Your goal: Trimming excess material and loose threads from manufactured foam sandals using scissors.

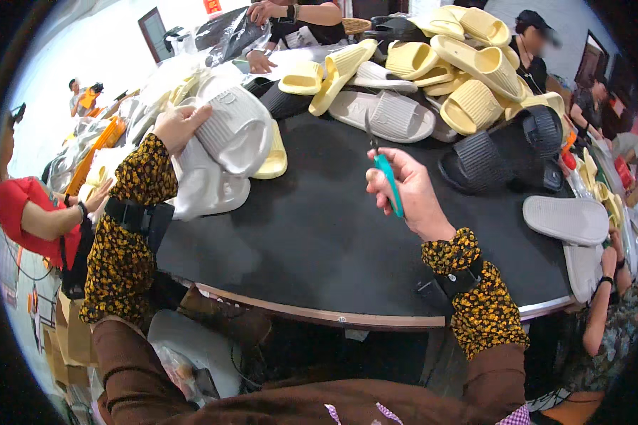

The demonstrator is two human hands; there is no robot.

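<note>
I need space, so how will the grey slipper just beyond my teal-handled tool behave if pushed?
The grey slipper would probably slide, not roll: its broad sole lies flat on the black tabletop. Its strap stands arched, so it's likely springy, not floppy. Pushed away, it may bump the yellow slippers heaped behind.
</note>
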